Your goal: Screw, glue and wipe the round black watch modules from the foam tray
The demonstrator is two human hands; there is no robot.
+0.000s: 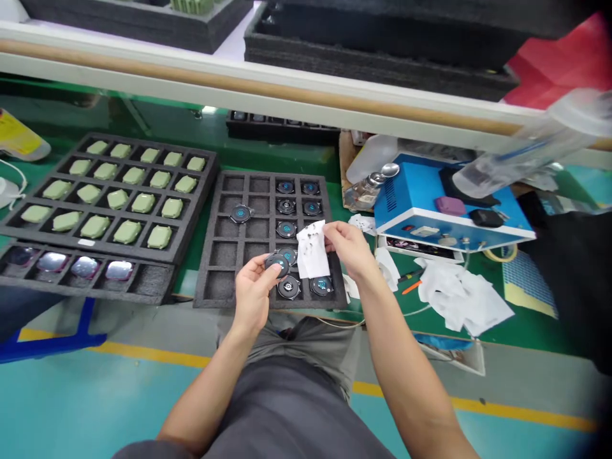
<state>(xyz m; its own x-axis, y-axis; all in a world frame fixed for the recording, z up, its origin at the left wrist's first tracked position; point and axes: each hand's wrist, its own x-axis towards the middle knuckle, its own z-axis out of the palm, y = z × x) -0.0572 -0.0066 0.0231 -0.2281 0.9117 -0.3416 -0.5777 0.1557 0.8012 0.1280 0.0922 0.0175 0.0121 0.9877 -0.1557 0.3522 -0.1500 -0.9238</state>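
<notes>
My left hand [255, 287] pinches a round black watch case [277, 264] between thumb and fingers, above the front part of a black foam tray [220, 268]. Opposite it, my right hand [351, 248] grips the upper right edge of a white cloth [313, 258] marked with dark smudges. The cloth hangs over the tray's right columns and covers some of the cells. More round watch cases, such as one at the back [285, 186], sit in the right half of the tray. Another watch case [240, 213] rests across a divider at the left.
Left stands a foam tray [179, 245] of green square watch cases [127, 231], with a narrow tray [148, 290] in front. A blue machine [406, 191], crumpled white cloths [454, 293] and an orange pen [412, 287] lie right. A shelf edge [287, 92] crosses overhead.
</notes>
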